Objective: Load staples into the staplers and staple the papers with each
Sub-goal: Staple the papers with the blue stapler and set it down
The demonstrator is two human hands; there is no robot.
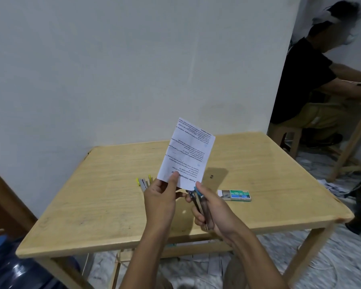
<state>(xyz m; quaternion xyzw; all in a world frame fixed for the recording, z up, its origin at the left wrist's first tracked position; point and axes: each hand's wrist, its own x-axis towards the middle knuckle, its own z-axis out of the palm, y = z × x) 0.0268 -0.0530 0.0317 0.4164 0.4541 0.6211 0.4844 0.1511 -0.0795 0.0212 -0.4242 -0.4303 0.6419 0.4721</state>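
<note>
Forearms up over the near edge of the table [88,209], both hands busy. Left hand [161,198] pinches the paper [188,155] at its bottom edge, thumb on the printed face. Sheet stands upright, leaning a bit right, text upside down to me. Right hand [212,210] is wrapped round the blue-tipped stapler [197,196], fingers curled under the body, thumb along the top. Its nose sits at the paper's lower corner; can't tell if the sheet is inside the mouth. Second stapler [143,181], yellow trim, lies on the table just behind my left hand, partly hidden by it. Staple box [236,195], green label, lies on the table right of my right hand, tray slid partly out. Small dark bits [211,176] lie on the table beside the paper's shadow. Blue water jug [13,268] stands on the floor by the left corner. Another person [306,80] sits at a separate table, far right.
</note>
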